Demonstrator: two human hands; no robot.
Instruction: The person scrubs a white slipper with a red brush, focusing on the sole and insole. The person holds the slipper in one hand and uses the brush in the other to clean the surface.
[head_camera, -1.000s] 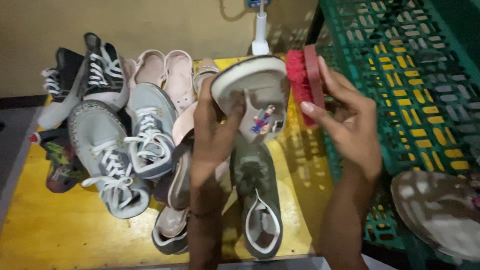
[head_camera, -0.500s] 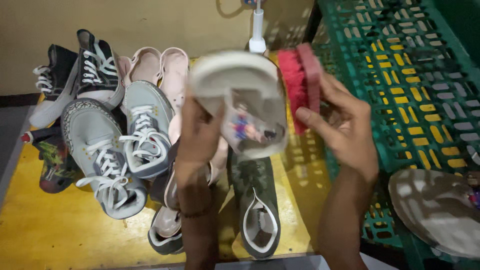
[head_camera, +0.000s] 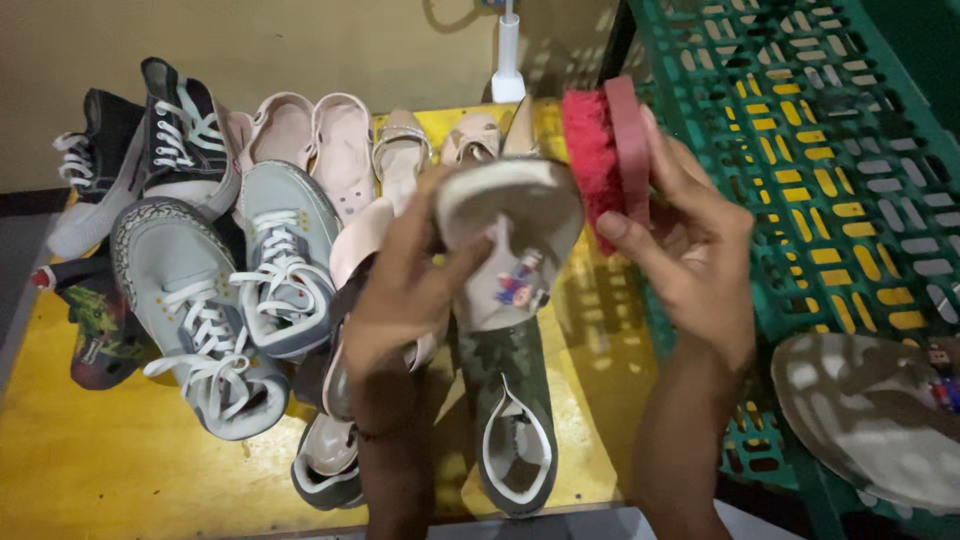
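Note:
My left hand (head_camera: 405, 290) grips a small pale shoe (head_camera: 520, 235) with a colourful cartoon patch on its side, held up over the yellow floor with its dirty sole rim facing me. My right hand (head_camera: 695, 250) holds a red scrubbing brush (head_camera: 605, 150) upright, its red bristles turned toward the shoe and close to its upper right edge. Directly under the held shoe lies a dark green slip-on shoe (head_camera: 510, 420).
Many shoes lie on the yellow floor (head_camera: 90, 470): grey sneakers (head_camera: 190, 300) with white laces, black high-tops (head_camera: 150, 140), pink clogs (head_camera: 320, 140), beige sandals. A green plastic crate (head_camera: 830, 150) stands at right with another pale shoe (head_camera: 880, 420) on it. A white bottle (head_camera: 508, 60) stands by the wall.
The shoe has turned in my left hand and dropped slightly. The brush has moved along its upper right edge and now stands more upright.

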